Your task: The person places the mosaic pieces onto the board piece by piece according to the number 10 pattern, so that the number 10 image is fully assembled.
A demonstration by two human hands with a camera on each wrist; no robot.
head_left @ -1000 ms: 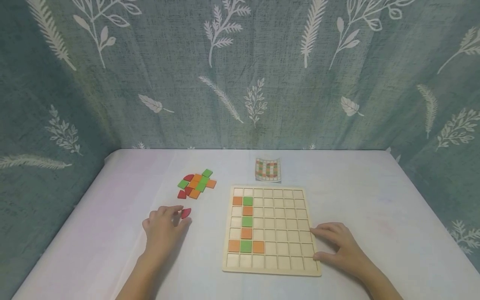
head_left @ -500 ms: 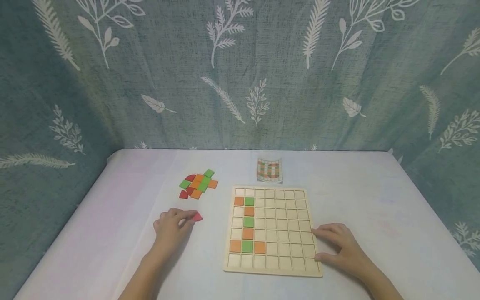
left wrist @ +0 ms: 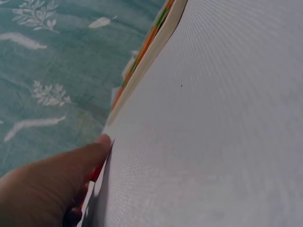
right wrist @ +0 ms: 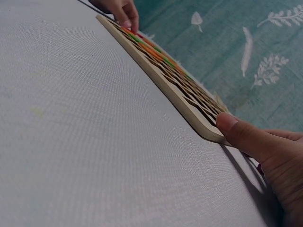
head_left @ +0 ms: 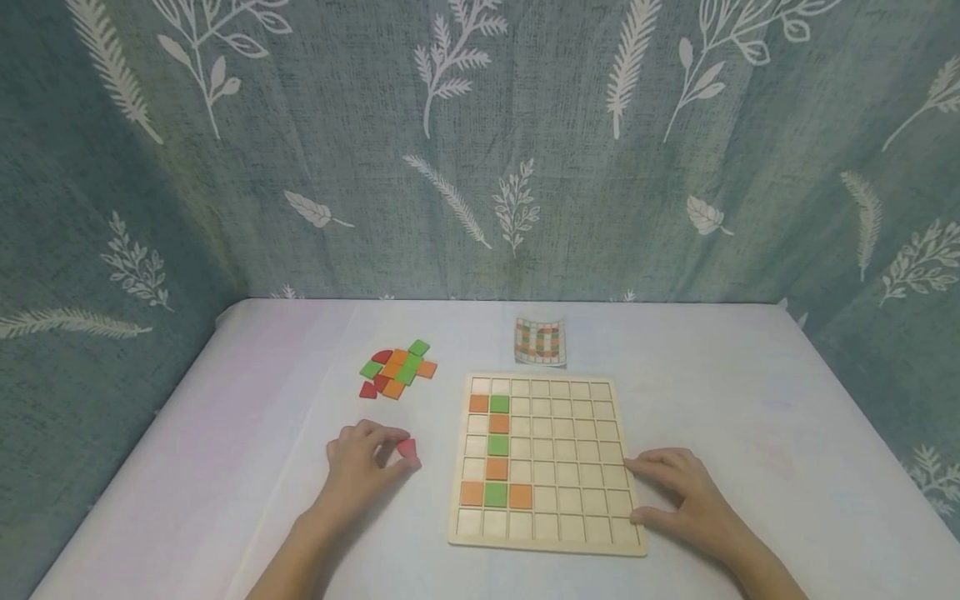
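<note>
My left hand [head_left: 363,462] pinches a red quarter-round tile [head_left: 407,448] between thumb and fingers, left of the wooden grid board [head_left: 577,546]. In the left wrist view the thumb covers most of that red tile [left wrist: 97,172]. Orange and green square tiles sit in the board's left columns, among them an orange tile [head_left: 521,497] and a green tile [head_left: 496,495]. At the board's right edge, my right hand [head_left: 682,492] rests with thumb and fingers spread apart. The right wrist view shows its thumb [right wrist: 229,124] touching the board's corner.
A loose cluster of orange, green and red tiles [head_left: 408,367] lies behind my left hand. Beyond the board stands a small curled pattern card [head_left: 540,342]. A leaf-printed curtain [head_left: 360,208] hangs behind the white table [head_left: 712,350].
My left hand has moved right, toward the board, carrying the red tile, which has turned between its fingers. The right hand stays at the board's edge.
</note>
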